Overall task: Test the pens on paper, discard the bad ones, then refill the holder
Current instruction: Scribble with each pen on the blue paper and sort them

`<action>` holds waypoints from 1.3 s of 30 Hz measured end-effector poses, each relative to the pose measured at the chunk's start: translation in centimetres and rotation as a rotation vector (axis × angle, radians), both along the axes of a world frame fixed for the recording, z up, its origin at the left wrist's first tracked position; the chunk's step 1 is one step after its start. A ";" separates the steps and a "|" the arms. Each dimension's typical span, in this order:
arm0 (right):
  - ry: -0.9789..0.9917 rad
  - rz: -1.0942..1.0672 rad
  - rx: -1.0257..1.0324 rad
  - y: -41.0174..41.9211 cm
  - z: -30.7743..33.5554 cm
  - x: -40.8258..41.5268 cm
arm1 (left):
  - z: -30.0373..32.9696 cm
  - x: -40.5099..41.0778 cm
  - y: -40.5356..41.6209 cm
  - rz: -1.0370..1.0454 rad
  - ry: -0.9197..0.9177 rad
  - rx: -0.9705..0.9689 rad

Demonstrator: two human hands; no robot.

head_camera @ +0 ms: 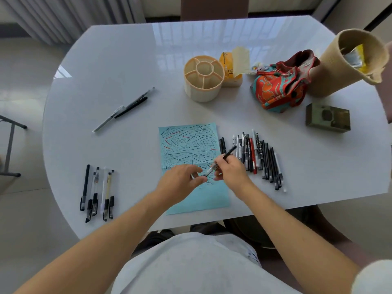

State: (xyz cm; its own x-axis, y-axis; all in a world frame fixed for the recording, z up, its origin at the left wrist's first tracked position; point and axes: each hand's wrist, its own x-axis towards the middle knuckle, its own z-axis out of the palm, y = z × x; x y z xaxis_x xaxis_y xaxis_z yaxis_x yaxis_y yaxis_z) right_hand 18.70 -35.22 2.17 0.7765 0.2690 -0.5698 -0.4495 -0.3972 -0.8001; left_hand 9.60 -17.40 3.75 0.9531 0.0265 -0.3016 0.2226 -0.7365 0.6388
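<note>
We pinch a pen in our right hand, left hand pinching its cap end, over the scribbled paper for testing, holder empty at twelve o'clock

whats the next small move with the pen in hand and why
Probably pull the cap off and scribble a test stroke. The right hand grips the pen over the blue paper, and the left hand pinches its lower end, seemingly at the cap. The paper's lower part has no strokes yet.
</note>
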 end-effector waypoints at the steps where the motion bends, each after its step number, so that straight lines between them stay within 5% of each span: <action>1: -0.004 0.014 -0.096 -0.1 0.0 1.6 | 0.0 0.2 0.4 0.033 -0.003 -0.007; 5: -0.209 0.372 -0.683 -1.2 -0.8 6.2 | -0.9 -1.0 2.8 0.148 -0.045 0.021; 11: -0.434 0.512 -0.894 0.8 -0.9 7.2 | -3.1 -4.4 5.6 0.181 0.012 0.055; 20: -0.664 0.873 -0.429 22.2 0.5 9.2 | -4.5 -7.5 8.0 -0.060 0.180 0.178; 25: -0.866 1.112 -0.560 30.8 -0.7 10.9 | -4.9 -8.2 8.1 -0.051 0.163 0.205; 32: -1.083 1.262 -0.802 32.5 -3.3 11.0 | -5.3 -8.6 8.3 -0.033 0.143 0.149; 35: -0.993 1.262 -0.765 30.8 -3.3 10.1 | -4.7 -8.3 8.4 0.007 0.150 0.057; 39: -0.552 0.762 -0.316 25.5 -1.1 8.4 | -3.3 -6.9 8.7 0.458 0.091 -0.247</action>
